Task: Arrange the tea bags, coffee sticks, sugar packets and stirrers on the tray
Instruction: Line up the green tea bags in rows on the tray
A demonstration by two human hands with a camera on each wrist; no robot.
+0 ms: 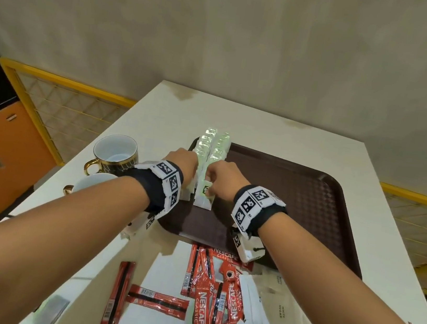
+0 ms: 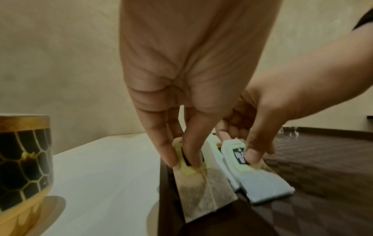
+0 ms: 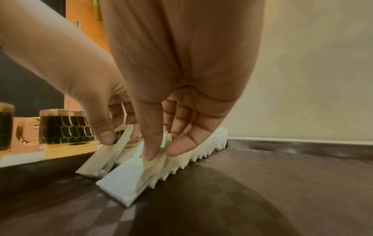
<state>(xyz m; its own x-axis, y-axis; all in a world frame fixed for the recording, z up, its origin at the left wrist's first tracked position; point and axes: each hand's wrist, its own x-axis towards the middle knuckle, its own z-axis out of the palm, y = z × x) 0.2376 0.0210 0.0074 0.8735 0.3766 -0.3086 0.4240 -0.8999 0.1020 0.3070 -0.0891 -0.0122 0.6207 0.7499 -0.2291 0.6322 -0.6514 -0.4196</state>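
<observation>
Head view shows a white table (image 1: 142, 113) carrying a dark brown tray (image 1: 311, 203), with two rows of overlapping tea bags (image 1: 216, 145) laid along the tray's left side. Both hands meet at the near end of those rows. The left hand (image 1: 183, 164) pinches the tag of the nearest bag in the left row (image 2: 201, 194) between thumb and fingers, that bag lying against the tray's left rim. Just beside it, the right hand (image 1: 224, 181) pinches the tag of the nearest bag in the right row (image 3: 125, 182) between thumb and forefinger, pressing it down onto the tray floor.

Two black-and-gold mugs (image 1: 114, 154) stand on the table left of the tray, close to the left wrist. Nearer the person, off the tray, red coffee sticks (image 1: 203, 303) lie scattered and overlapping, with pale sugar packets (image 1: 278, 316) to their right.

Both forearms hide parts of these piles and the tray's near-left corner. Stirrers cannot be made out.
</observation>
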